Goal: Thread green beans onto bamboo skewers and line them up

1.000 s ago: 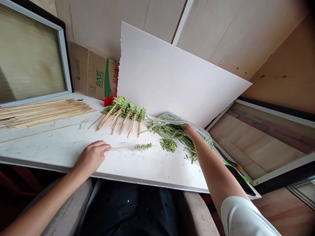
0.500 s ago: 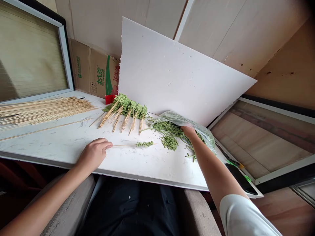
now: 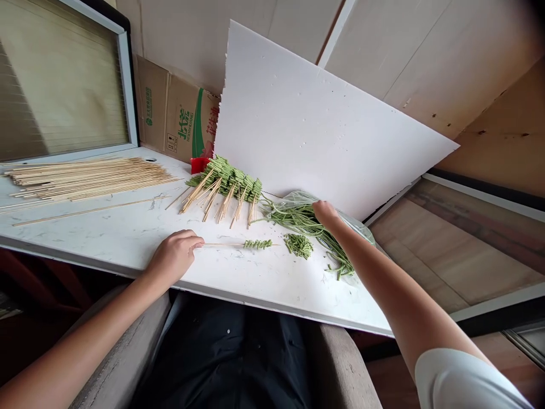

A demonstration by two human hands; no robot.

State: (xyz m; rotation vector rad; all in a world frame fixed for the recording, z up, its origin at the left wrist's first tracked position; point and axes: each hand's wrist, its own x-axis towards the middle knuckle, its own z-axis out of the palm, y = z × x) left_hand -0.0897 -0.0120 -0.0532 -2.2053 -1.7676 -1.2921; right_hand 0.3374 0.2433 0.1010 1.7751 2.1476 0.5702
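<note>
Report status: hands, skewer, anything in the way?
Left hand pinching thin bamboo skewer of coiled green beans. Right hand on loose green beans at clear plastic bag. Nothing between.

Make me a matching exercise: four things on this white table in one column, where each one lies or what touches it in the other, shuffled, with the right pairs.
Things:
1. half-threaded skewer
2. bare bamboo sticks
3. finished bean skewers
4. loose long beans

Places:
A. far left of the table
B. under the right hand, at the plastic bag
C. pinched at its end by the left hand
D. fanned out before the red container

Pairs: 1-C, 2-A, 3-D, 4-B
</note>
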